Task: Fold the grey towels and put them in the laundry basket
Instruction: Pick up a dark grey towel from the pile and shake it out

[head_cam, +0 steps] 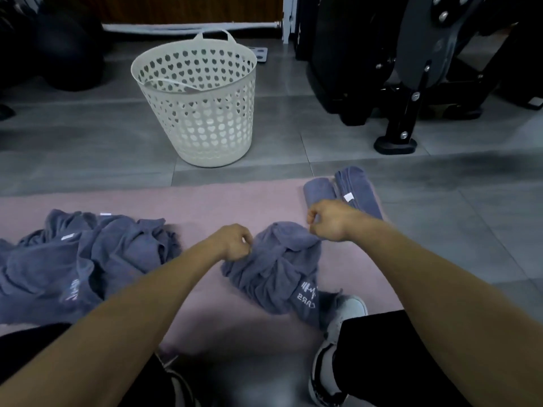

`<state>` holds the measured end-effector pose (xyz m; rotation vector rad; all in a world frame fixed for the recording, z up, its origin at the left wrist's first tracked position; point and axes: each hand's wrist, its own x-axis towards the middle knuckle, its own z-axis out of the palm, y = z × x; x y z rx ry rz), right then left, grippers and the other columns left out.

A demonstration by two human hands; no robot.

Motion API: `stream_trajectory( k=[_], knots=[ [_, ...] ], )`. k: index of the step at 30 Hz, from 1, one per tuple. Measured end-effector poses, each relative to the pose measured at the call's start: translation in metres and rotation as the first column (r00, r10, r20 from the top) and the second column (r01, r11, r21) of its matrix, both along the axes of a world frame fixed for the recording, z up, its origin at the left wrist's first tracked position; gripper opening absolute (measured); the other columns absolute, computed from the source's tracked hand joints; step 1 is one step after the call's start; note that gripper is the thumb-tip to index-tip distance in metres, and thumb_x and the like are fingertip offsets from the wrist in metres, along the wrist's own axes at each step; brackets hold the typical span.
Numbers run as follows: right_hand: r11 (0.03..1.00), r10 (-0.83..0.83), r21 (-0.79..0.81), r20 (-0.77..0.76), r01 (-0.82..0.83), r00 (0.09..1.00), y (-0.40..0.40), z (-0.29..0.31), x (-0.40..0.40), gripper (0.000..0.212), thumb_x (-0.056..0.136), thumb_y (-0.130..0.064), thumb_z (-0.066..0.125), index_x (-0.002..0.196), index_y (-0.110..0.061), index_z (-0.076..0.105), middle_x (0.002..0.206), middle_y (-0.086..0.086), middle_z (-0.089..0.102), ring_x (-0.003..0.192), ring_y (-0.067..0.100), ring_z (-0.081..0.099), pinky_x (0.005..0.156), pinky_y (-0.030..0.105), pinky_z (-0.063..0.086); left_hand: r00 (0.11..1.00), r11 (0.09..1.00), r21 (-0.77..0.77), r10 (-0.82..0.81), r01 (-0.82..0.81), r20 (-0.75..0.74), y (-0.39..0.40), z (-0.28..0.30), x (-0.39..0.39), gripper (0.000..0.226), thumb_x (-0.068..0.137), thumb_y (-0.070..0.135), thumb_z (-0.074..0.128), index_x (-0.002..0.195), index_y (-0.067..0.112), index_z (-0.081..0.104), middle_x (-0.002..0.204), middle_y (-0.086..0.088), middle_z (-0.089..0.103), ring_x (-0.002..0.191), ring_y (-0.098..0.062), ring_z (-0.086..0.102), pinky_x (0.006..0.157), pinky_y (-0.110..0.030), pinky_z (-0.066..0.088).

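A crumpled grey towel [276,268] with white lettering lies on the pink mat [205,207] in front of me. My left hand [233,242] pinches its left upper edge and my right hand [329,220] pinches its right upper edge, both with curled fingers. A heap of unfolded grey towels [79,259] lies on the mat at the left. Two folded grey towels [343,189] lie side by side at the mat's far right corner, just beyond my right hand. The white perforated laundry basket [202,101] stands upright on the floor beyond the mat.
Black exercise equipment [411,69] stands on the grey tiled floor at the back right, its foot near the folded towels. A dark round object [67,54] sits at the back left. My legs and a white shoe [346,315] are at the mat's near edge.
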<state>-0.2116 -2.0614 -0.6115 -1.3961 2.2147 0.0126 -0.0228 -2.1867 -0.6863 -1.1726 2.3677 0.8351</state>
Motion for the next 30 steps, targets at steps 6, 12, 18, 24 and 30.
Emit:
stream_trajectory(
  k=[6,12,18,24,30],
  knots=[
    [0.988,0.108,0.100,0.063,-0.114,0.992,0.043,-0.052,0.002,0.019,0.091,-0.025,0.056,0.107,-0.018,0.062,0.117,0.007,0.061,0.108,0.026,0.055,0.091,0.030,0.045,0.954,0.947,0.113,0.298,-0.301,0.036,0.028,-0.120,0.011,0.038,0.092,0.022,0.055,0.127,0.009,0.060,0.137,-0.015,0.053,0.124,-0.031,0.050,0.103,-0.033,0.041],
    [0.988,0.118,0.086,0.117,-0.128,0.986,0.070,-0.075,0.000,0.018,0.091,-0.027,0.056,0.106,-0.018,0.063,0.110,0.006,0.066,0.103,0.026,0.057,0.088,0.031,0.047,0.453,0.445,0.362,0.889,-0.819,-0.068,0.046,-0.182,-0.007,0.080,0.081,0.028,0.073,0.145,0.014,0.027,0.141,-0.020,0.040,0.121,-0.035,0.047,0.099,-0.037,0.046],
    [0.993,0.086,0.069,0.128,-0.096,0.988,0.059,-0.071,-0.006,0.017,0.088,-0.026,0.058,0.104,-0.021,0.063,0.107,0.007,0.066,0.098,0.025,0.059,0.087,0.033,0.050,0.298,0.231,0.679,0.954,-0.697,-0.019,0.033,-0.158,-0.009,0.021,0.084,0.003,0.066,0.105,0.009,0.062,0.089,-0.009,0.065,0.083,-0.029,0.063,0.074,-0.037,0.055],
    [0.996,0.078,0.044,0.124,-0.084,0.989,0.038,-0.046,-0.007,0.018,0.087,-0.029,0.065,0.101,-0.018,0.064,0.107,0.004,0.066,0.101,0.022,0.060,0.086,0.026,0.047,0.291,0.303,0.766,0.944,-0.567,-0.157,0.022,-0.051,-0.030,0.021,0.084,0.016,0.070,0.101,0.005,0.064,0.084,-0.011,0.065,0.065,-0.024,0.060,0.048,-0.026,0.048],
    [0.972,0.068,-0.235,0.280,0.000,0.958,0.021,-0.005,0.026,0.055,0.074,-0.044,0.078,0.119,-0.021,0.057,0.105,-0.010,0.056,0.095,0.009,0.055,0.082,0.020,0.044,0.232,0.351,0.856,0.932,-0.380,-0.279,0.015,0.064,-0.031,0.008,0.092,0.010,0.061,0.099,0.006,0.063,0.084,-0.011,0.065,0.072,-0.021,0.064,0.054,-0.030,0.058]
  ],
)
